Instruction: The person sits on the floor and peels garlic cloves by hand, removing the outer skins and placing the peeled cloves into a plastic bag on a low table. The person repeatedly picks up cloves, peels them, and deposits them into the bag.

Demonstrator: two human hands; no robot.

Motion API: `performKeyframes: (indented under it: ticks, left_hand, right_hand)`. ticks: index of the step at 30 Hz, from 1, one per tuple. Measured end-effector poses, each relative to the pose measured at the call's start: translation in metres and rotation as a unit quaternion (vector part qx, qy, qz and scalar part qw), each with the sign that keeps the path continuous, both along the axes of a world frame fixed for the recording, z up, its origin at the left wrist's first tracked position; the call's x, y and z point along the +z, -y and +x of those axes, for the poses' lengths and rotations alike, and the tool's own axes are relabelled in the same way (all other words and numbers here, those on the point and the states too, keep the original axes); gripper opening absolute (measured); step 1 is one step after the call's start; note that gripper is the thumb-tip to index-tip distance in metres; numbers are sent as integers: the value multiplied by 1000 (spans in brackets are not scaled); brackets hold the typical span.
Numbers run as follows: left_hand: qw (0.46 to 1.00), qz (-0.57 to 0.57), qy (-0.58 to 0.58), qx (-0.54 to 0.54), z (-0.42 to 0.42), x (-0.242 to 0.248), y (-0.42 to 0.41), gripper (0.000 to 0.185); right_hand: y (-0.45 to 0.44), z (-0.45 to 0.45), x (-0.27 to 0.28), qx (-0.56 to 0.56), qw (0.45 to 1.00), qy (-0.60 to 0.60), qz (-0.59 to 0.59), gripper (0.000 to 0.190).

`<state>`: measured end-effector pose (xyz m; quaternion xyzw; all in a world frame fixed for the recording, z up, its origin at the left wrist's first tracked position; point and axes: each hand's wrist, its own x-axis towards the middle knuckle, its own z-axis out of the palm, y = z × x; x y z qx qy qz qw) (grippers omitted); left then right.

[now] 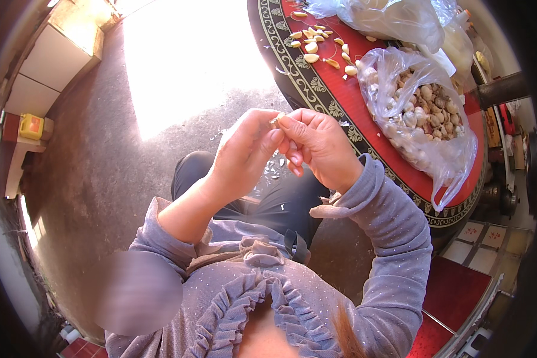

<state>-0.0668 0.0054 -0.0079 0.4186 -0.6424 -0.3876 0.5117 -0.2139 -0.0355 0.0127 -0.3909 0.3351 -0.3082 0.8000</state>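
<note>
My left hand (246, 150) and my right hand (317, 143) meet above my lap, beside the table's edge. Between their fingertips is a small garlic clove (278, 118), mostly covered by the fingers. Both hands pinch it with thumb and forefinger. Bits of white garlic skin (275, 169) lie below them, over the floor and around my legs. On the red tabletop to the right, pale peeled garlic cloves (311, 47) are spread out loosely. Nearer to me on the same table rests an open clear plastic bag (385, 109) full of unpeeled garlic (423, 112).
The oval table (396, 154) has a black and gold patterned border. More plastic bags (389, 22) lie at its far side. A yellow jug (31, 126) stands at the far left, near white-fronted cabinets (53, 58). Bright sunlight falls on the concrete floor (89, 147).
</note>
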Motion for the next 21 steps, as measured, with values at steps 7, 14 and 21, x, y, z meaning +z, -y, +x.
performKeyframes:
  ticks: [7, 14, 21]
  left_hand:
    - [996, -9, 85, 19, 1, 2, -3, 20]
    - [990, -27, 132, 45, -1, 7, -4, 22]
    - [977, 172, -125, -7, 9, 6, -2, 21]
  right_hand:
    - [-1, -2, 2, 26, 999, -27, -8, 21]
    - [-5, -2, 1, 33, 996, -61, -53, 22]
    - [-3, -3, 5, 67, 998, -7, -10, 20]
